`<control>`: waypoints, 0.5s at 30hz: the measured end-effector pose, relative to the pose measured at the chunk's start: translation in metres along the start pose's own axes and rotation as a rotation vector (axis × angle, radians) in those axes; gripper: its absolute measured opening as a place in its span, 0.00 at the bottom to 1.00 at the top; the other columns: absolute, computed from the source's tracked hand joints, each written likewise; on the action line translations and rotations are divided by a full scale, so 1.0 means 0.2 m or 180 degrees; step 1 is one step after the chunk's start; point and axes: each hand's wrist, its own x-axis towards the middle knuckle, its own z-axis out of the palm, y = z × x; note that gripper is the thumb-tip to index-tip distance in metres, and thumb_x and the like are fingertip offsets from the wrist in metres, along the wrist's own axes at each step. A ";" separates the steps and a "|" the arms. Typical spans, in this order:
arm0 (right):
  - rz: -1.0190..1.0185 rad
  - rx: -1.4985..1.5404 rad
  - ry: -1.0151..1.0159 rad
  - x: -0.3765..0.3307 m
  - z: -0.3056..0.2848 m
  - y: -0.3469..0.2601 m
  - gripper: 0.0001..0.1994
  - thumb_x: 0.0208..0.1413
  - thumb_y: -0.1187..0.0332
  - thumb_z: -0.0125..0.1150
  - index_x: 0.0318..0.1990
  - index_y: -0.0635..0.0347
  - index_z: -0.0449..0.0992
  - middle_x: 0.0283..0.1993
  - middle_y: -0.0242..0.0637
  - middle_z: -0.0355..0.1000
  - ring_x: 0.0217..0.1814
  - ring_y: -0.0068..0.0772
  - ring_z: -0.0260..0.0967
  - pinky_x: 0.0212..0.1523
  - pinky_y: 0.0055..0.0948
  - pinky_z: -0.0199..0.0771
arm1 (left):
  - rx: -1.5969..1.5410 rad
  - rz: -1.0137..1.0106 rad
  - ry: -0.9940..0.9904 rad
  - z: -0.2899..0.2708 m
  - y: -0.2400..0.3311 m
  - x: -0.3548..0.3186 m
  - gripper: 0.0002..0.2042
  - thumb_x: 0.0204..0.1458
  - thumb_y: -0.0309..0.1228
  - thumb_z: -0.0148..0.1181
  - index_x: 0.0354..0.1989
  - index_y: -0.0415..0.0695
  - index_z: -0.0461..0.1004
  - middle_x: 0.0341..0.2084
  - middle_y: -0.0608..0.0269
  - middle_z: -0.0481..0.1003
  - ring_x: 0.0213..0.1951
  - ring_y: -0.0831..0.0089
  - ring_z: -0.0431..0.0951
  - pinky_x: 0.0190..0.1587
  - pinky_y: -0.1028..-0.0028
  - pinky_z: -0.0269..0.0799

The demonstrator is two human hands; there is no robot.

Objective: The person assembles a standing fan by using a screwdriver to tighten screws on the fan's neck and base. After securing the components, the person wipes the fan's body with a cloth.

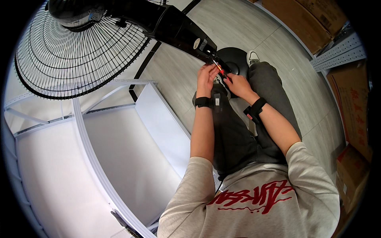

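A black pedestal fan lies tilted in front of me, its wire grille (75, 51) at the upper left and its black neck (178, 29) running down to the round base (234, 59). My right hand (237, 84) grips a screwdriver with a red and yellow handle (220, 70), its tip set against the lower end of the neck. My left hand (206, 77) is cupped beside the tip, fingers touching the fan's neck and the tool's shaft. Both wrists wear black bands.
A white metal shelf unit (119, 150) stands at my left. Brown cardboard boxes (309, 20) sit on a grey rack at the upper right, with more boxes (353, 119) along the right. My legs and a grey shoe (253, 57) rest on the light tiled floor.
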 end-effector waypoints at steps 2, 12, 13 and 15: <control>0.0000 0.0011 0.0028 0.00 -0.01 -0.01 0.14 0.56 0.60 0.54 0.38 0.63 0.74 0.33 0.54 0.74 0.38 0.59 0.72 0.40 0.51 0.71 | -0.0018 0.0043 0.0003 0.01 0.00 -0.01 0.08 0.51 0.19 0.55 0.38 0.32 0.66 0.35 0.48 0.75 0.39 0.59 0.80 0.44 0.67 0.79; -0.0011 0.0198 0.0350 -0.01 -0.01 -0.06 0.15 0.56 0.59 0.54 0.40 0.62 0.75 0.32 0.56 0.73 0.37 0.59 0.72 0.39 0.50 0.72 | -0.0211 0.0115 -0.0076 -0.01 0.01 0.00 0.09 0.51 0.18 0.53 0.41 0.31 0.67 0.37 0.48 0.75 0.40 0.61 0.79 0.46 0.69 0.78; -0.0012 0.0184 0.0330 -0.01 -0.01 -0.05 0.15 0.56 0.59 0.54 0.40 0.63 0.75 0.32 0.56 0.73 0.37 0.59 0.72 0.39 0.50 0.72 | -0.0228 0.0122 -0.0061 0.00 0.01 0.00 0.09 0.51 0.18 0.53 0.41 0.31 0.67 0.36 0.49 0.76 0.39 0.62 0.80 0.44 0.69 0.79; -0.0015 0.0154 0.0287 0.00 -0.01 -0.03 0.15 0.56 0.59 0.55 0.39 0.64 0.75 0.32 0.56 0.74 0.37 0.59 0.72 0.39 0.50 0.72 | -0.0151 0.0110 -0.0060 0.01 0.01 0.00 0.10 0.51 0.18 0.53 0.42 0.30 0.67 0.36 0.48 0.76 0.38 0.61 0.80 0.43 0.69 0.80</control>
